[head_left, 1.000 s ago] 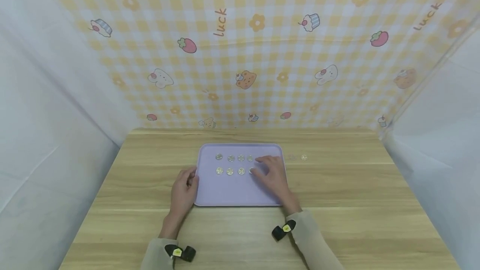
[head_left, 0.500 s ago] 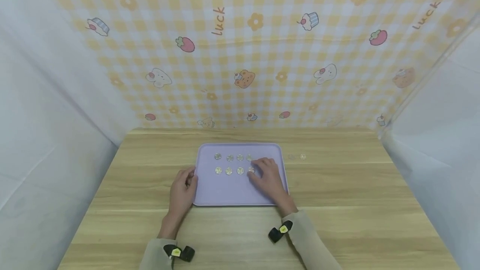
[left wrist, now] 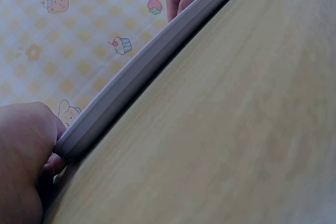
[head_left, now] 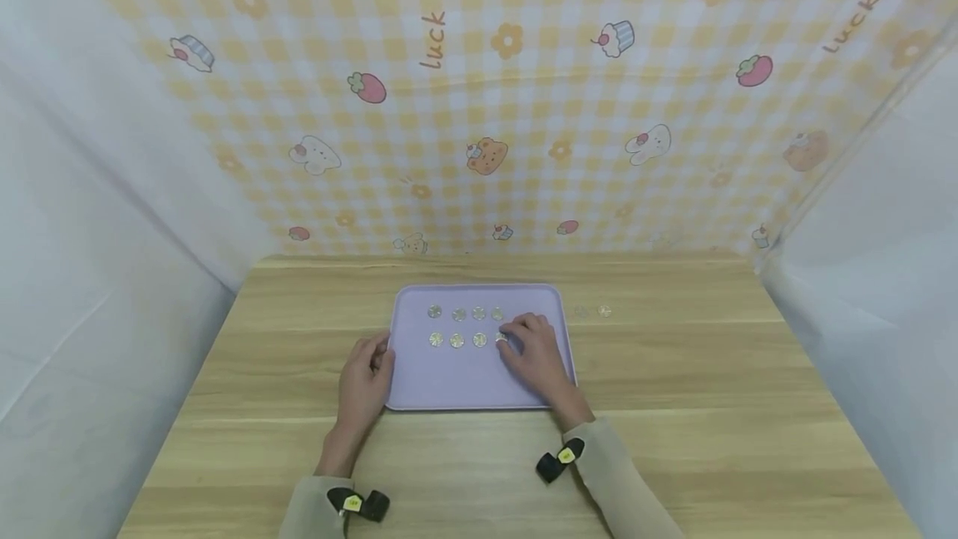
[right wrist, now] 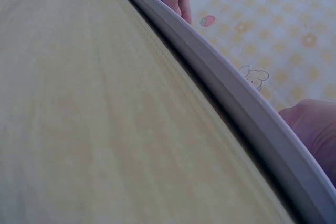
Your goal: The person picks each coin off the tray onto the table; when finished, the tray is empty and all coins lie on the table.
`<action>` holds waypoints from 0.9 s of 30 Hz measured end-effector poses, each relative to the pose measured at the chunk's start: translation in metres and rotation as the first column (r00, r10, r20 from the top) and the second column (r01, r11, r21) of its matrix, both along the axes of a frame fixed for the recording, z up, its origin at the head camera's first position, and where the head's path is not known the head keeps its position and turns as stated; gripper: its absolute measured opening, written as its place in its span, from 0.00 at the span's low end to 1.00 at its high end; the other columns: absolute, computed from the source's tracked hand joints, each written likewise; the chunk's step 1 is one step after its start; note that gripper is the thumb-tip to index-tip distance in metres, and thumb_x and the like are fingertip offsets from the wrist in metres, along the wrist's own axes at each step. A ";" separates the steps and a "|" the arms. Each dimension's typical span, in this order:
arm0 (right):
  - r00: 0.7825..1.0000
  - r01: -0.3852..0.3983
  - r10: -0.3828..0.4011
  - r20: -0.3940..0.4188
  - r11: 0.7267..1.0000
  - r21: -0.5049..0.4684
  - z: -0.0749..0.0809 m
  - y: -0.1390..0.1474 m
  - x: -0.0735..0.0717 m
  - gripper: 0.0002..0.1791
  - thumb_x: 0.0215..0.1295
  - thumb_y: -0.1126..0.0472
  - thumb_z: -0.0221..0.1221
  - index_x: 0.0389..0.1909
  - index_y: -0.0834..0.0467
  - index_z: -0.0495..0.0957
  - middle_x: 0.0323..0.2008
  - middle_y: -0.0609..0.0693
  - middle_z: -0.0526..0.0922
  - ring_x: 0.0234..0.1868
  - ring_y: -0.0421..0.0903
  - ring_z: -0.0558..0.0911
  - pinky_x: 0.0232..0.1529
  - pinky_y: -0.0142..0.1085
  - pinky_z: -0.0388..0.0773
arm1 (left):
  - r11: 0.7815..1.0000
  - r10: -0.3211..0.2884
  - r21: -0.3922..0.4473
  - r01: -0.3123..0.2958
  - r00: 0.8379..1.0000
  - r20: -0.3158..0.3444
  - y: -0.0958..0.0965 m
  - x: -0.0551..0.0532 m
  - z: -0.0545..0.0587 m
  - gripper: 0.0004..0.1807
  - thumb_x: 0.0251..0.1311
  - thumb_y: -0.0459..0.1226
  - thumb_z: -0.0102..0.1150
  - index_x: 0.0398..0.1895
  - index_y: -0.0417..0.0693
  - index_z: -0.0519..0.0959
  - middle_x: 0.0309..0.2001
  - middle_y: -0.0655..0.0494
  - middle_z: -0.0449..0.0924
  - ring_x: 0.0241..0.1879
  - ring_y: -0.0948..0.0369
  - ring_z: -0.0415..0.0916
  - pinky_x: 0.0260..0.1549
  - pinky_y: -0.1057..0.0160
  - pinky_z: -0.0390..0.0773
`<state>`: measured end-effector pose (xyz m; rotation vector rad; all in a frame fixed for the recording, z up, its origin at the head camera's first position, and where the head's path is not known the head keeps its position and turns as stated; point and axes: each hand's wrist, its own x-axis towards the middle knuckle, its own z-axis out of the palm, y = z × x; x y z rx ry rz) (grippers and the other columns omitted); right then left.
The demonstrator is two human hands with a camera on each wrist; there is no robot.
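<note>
In the head view, a lilac tray (head_left: 449, 389) lies on the table, bearing two rows of small shiny coins (head_left: 479, 314). My left hand (head_left: 364, 381) grips the tray's left edge; in the left wrist view, that hand (left wrist: 21, 150) has the rim (left wrist: 131, 77) between thumb and fingers. Over the tray's right part, my right hand (head_left: 537, 356) pinches the rightmost coin (head_left: 501, 337) of the front row between thumb and index finger. Its fingertips partly hide this coin. From the right wrist camera, the tray's wall (right wrist: 220, 82) covers most of the right hand (right wrist: 315, 129).
Clear round pieces (head_left: 604, 311) lie on the wooden table (head_left: 674, 373) right of the tray. Behind the table hangs a yellow checked cloth (head_left: 419, 123), with white sheets (head_left: 90, 273) at both sides.
My right hand has shifted slightly left, its thumb and index finger drawing together around the front row's rightmost coin. The left hand stays on the tray's edge.
</note>
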<state>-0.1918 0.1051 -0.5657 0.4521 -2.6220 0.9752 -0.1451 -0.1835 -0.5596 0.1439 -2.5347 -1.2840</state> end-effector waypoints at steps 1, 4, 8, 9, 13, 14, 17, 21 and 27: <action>1.000 0.006 -0.006 0.011 1.000 -0.003 0.001 0.000 0.000 0.11 0.57 0.59 0.69 0.41 0.58 0.86 0.39 0.51 0.80 0.44 0.51 0.74 0.51 0.46 0.70 | 1.000 0.000 -0.002 0.000 1.000 -0.001 0.000 0.000 0.000 0.18 0.66 0.33 0.58 0.58 0.38 0.79 0.38 0.51 0.78 0.34 0.61 0.71 0.31 0.69 0.73; 0.997 0.033 -0.033 0.069 0.999 -0.008 0.004 -0.001 0.000 0.12 0.57 0.58 0.69 0.40 0.58 0.85 0.39 0.51 0.80 0.44 0.51 0.74 0.51 0.45 0.70 | 1.000 -0.003 0.001 0.003 1.000 -0.001 0.000 -0.001 0.001 0.18 0.66 0.33 0.58 0.58 0.38 0.79 0.38 0.51 0.78 0.34 0.61 0.71 0.31 0.70 0.73; 0.985 0.066 -0.065 0.157 0.998 0.001 0.009 -0.003 0.000 0.13 0.57 0.56 0.68 0.40 0.59 0.83 0.40 0.52 0.81 0.44 0.51 0.74 0.50 0.46 0.71 | 1.000 -0.007 0.005 0.007 1.000 0.002 0.000 -0.001 0.002 0.18 0.66 0.33 0.58 0.58 0.38 0.79 0.38 0.51 0.78 0.33 0.61 0.71 0.31 0.70 0.73; 0.981 0.070 -0.070 0.182 0.998 0.005 0.010 -0.003 0.000 0.13 0.57 0.56 0.68 0.40 0.59 0.83 0.40 0.52 0.81 0.44 0.51 0.74 0.50 0.46 0.71 | 1.000 -0.007 0.004 0.007 1.000 -0.001 0.000 -0.001 0.002 0.18 0.66 0.32 0.58 0.58 0.38 0.79 0.38 0.51 0.78 0.33 0.61 0.71 0.30 0.70 0.73; 0.967 0.076 -0.079 0.242 0.997 0.021 0.013 -0.004 -0.002 0.12 0.58 0.56 0.68 0.38 0.58 0.82 0.38 0.51 0.80 0.42 0.49 0.74 0.49 0.45 0.71 | 1.000 -0.007 0.000 0.007 1.000 -0.006 0.000 0.000 0.003 0.17 0.66 0.32 0.58 0.57 0.38 0.79 0.38 0.51 0.78 0.33 0.61 0.71 0.30 0.70 0.73; 0.966 0.074 -0.076 0.249 0.997 0.017 0.014 -0.004 -0.003 0.11 0.57 0.56 0.68 0.37 0.57 0.82 0.37 0.51 0.80 0.42 0.49 0.74 0.49 0.45 0.70 | 1.000 -0.005 0.000 0.005 1.000 -0.007 0.000 0.000 0.003 0.17 0.66 0.32 0.58 0.57 0.38 0.79 0.38 0.51 0.78 0.33 0.61 0.71 0.30 0.70 0.73; 0.965 0.067 -0.063 0.253 0.998 -0.007 0.014 -0.004 -0.003 0.10 0.57 0.56 0.67 0.37 0.57 0.82 0.36 0.51 0.80 0.42 0.49 0.74 0.51 0.46 0.70 | 1.000 -0.005 -0.006 0.005 1.000 -0.001 0.000 0.000 0.002 0.17 0.66 0.32 0.58 0.57 0.38 0.79 0.39 0.51 0.77 0.34 0.61 0.71 0.30 0.70 0.73; 0.971 0.066 -0.060 0.230 0.998 -0.019 0.012 -0.003 -0.003 0.14 0.57 0.56 0.67 0.41 0.58 0.81 0.37 0.51 0.80 0.42 0.49 0.74 0.51 0.45 0.71 | 1.000 -0.005 -0.009 0.005 1.000 0.004 0.000 0.000 0.001 0.17 0.66 0.32 0.58 0.57 0.38 0.79 0.39 0.51 0.77 0.34 0.61 0.71 0.31 0.71 0.73; 0.983 0.056 -0.057 0.177 0.998 0.010 0.012 -0.001 0.000 0.13 0.59 0.55 0.69 0.41 0.58 0.83 0.33 0.49 0.79 0.37 0.46 0.73 0.45 0.43 0.71 | 1.000 -0.009 -0.010 0.009 1.000 0.005 0.000 0.000 0.001 0.17 0.66 0.33 0.58 0.57 0.38 0.79 0.39 0.51 0.78 0.34 0.61 0.71 0.31 0.70 0.74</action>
